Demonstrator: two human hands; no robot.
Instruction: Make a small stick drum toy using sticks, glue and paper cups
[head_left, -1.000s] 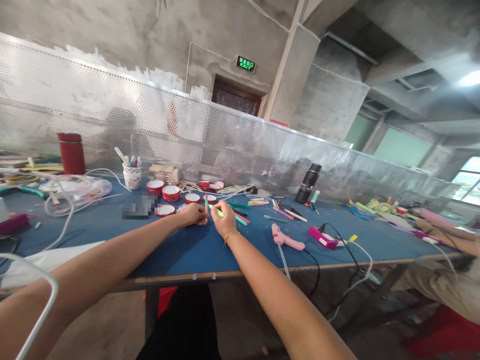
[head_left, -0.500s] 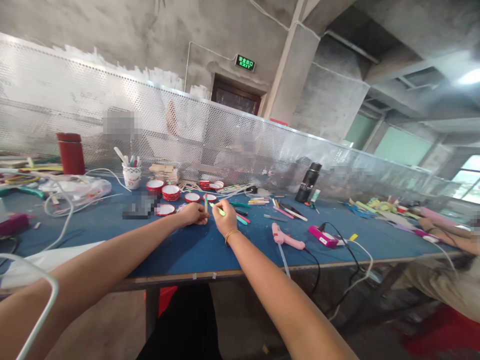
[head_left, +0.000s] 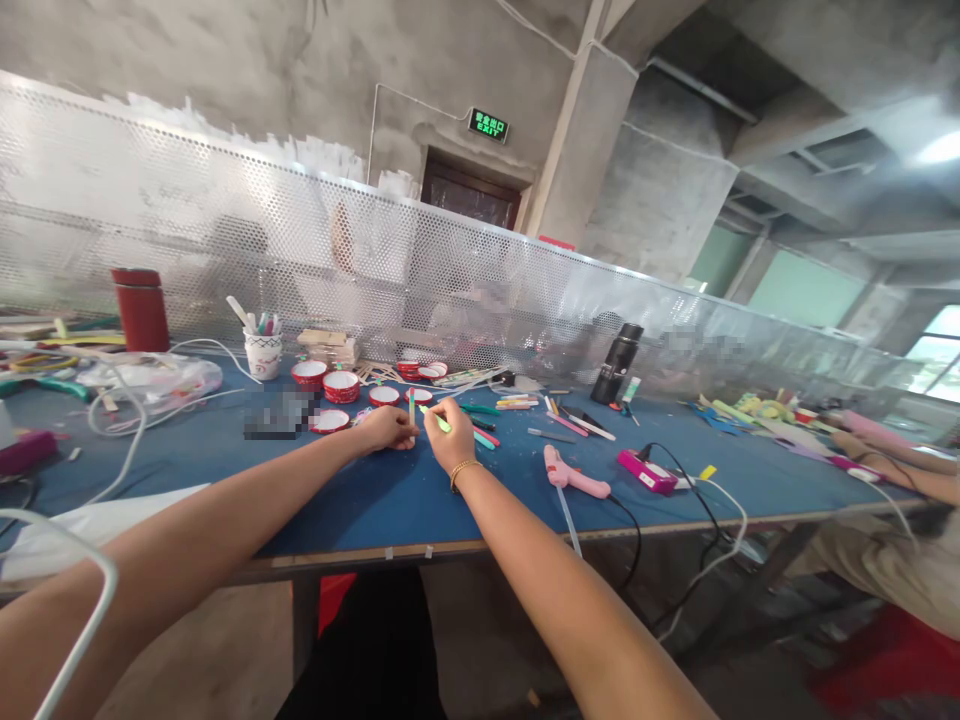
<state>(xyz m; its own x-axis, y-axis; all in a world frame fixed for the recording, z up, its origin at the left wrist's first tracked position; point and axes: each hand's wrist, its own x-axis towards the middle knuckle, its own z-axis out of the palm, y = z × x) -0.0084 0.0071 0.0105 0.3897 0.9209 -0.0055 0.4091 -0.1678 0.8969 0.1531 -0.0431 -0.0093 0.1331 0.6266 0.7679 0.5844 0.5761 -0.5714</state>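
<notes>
My left hand (head_left: pixel 386 428) is closed on a thin flat craft stick (head_left: pixel 412 402), which stands upright and carries bands of red, green and yellow. My right hand (head_left: pixel 452 440), with a gold bracelet at the wrist, grips a yellow-green marker (head_left: pixel 443 424). The marker's tip points left, close to the stick; whether it touches is too small to tell. Behind my hands sit several small round red-rimmed white dishes (head_left: pixel 342 384). More markers (head_left: pixel 484 439) lie just right of my right hand.
A pink glue gun (head_left: pixel 576 475) and a magenta power strip (head_left: pixel 646 472) with cables lie to the right. Farther back stand a black bottle (head_left: pixel 617 364), a paper cup (head_left: pixel 262 356) of pens and a red flask (head_left: pixel 141 310). Another person's arm (head_left: pixel 892 467) rests at the far right.
Both hands keep their places and their hold on the stick and the marker. The view has shifted only very slightly.
</notes>
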